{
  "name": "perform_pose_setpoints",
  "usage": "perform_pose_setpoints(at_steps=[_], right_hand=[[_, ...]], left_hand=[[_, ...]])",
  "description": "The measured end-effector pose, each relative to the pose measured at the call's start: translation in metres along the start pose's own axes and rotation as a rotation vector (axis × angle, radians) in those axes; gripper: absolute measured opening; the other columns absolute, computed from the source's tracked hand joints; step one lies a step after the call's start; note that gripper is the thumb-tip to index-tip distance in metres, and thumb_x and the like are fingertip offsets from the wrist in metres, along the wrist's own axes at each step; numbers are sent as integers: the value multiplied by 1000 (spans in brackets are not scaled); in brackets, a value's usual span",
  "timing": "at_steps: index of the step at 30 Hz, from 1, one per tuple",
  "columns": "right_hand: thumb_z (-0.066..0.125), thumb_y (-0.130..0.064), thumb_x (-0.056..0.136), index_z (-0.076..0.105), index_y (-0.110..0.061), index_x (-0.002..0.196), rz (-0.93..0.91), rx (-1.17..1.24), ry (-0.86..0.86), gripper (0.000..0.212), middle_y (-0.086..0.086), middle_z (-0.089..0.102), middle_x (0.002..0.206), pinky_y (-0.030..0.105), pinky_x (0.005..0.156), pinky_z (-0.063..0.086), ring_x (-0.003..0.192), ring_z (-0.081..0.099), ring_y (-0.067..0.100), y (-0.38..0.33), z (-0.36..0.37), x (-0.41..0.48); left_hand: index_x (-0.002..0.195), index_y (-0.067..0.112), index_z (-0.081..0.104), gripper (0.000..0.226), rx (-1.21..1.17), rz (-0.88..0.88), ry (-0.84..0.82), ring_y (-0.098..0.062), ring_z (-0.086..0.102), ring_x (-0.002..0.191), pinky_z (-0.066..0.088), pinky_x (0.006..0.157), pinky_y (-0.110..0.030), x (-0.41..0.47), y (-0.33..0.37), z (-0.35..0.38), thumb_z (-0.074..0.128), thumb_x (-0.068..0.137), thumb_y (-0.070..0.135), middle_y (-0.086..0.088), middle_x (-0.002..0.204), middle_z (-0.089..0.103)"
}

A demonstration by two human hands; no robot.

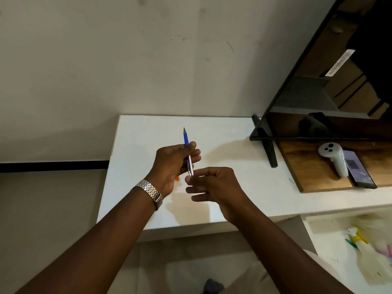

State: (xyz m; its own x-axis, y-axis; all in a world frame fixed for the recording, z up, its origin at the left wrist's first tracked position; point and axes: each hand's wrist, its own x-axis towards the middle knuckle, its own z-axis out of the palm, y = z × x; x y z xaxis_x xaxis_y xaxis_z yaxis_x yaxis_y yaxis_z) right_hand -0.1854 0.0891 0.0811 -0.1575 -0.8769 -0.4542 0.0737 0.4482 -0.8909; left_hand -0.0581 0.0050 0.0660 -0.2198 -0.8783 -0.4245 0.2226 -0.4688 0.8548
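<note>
White table [148, 132] set against a pale, scuffed wall [127, 60] formed the working surface. Above its middle, clear of the top, was a pen [186, 143]. Its blue grip section and grey tip pointed up and away from the person, and its clear barrel slanted down toward the right hand. The left hand [172, 164] held the pen about mid-length, with the thumb and curled fingers closed round the barrel just below the blue section. The right hand [214, 185] met the lower end of the barrel and pinched it between the thumb and the first fingertips. Its remaining fingers lay loosely curled beneath. The two hands were just beside each other, joined only by the pen.

A metal-link wristwatch [151, 192] circled the left wrist. A small orange object [177, 177] showed on the table under the left hand. It was mostly hidden, and its kind could not be told.

Well to the right, a dark flat screen [331, 81] leaned over the table on a black stand foot [270, 151]. Beneath its lower edge lay a wooden board [307, 172]. The board carried a white handheld controller [335, 160], and a dark phone [358, 168] lay just beside it, touching or nearly so. At lower right, a lower white surface [322, 240] bore blurred coloured items [356, 240] in green, yellow and pink. A black strip [53, 166] ran along the base of the wall at far left.
</note>
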Motion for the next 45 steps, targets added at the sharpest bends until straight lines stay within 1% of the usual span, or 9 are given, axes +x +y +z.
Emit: perform_pose_setpoints(at_steps=[6,15,23,25,29,34,38,41,45], right_hand=[[78,-6,89,81,2,94,53,68,69,10,21,82,87,44,79,68,81,82,34,7,3,-1],[78,-5,88,80,2,89,102,146,88,7,25,81,87,45,76,68,80,82,38,2,-2,-7],[72,-4,89,79,4,95,169,135,13,12,23,81,86,42,73,68,77,82,36,6,-17,-18],[73,-7,90,79,3,96,130,132,51,13,23,81,88,41,71,68,78,82,36,7,-24,-17],[71,-12,93,79,0,92,9,-96,252,15,21,78,86,40,61,64,68,78,32,0,-51,13],[63,-1,88,75,10,85,-5,-402,361,16,22,73,81,39,56,62,60,72,28,6,-70,57],[63,2,83,75,11,80,-45,-628,404,14,29,76,83,48,63,64,74,76,44,21,-72,79],[66,-1,80,75,5,73,-70,-753,455,13,24,75,77,32,56,51,75,74,41,27,-72,85],[68,-7,82,75,2,74,-72,-770,476,14,19,76,77,39,60,58,73,73,37,32,-73,89]], left_hand=[[109,2,74,28,-48,-3,-21,-24,81,89,64,67,-27,3,1,2,77,91,23,-11,96,83],[104,0,74,27,-107,-23,-45,-26,81,87,64,65,-28,4,4,6,80,88,21,-13,93,83],[104,1,75,30,-177,2,-5,-24,81,86,63,62,-27,9,14,4,83,85,22,-12,93,83],[106,1,74,33,-194,7,-5,-25,81,88,64,64,-28,14,20,-4,83,84,23,-13,95,83],[106,0,74,32,-177,-22,-49,-26,81,90,64,65,-29,13,17,-4,84,84,22,-16,97,82],[102,2,77,27,-142,-47,-68,-26,81,89,64,66,-29,8,7,4,84,83,20,-16,97,82],[98,4,78,20,-113,-50,-75,-25,81,88,64,65,-28,7,4,4,82,85,19,-15,97,82],[99,3,78,21,-102,-58,-81,-24,81,88,64,65,-28,8,1,5,82,85,18,-15,98,82],[99,2,78,21,-102,-65,-79,-24,81,89,64,65,-28,10,-1,5,82,85,17,-15,97,82]])
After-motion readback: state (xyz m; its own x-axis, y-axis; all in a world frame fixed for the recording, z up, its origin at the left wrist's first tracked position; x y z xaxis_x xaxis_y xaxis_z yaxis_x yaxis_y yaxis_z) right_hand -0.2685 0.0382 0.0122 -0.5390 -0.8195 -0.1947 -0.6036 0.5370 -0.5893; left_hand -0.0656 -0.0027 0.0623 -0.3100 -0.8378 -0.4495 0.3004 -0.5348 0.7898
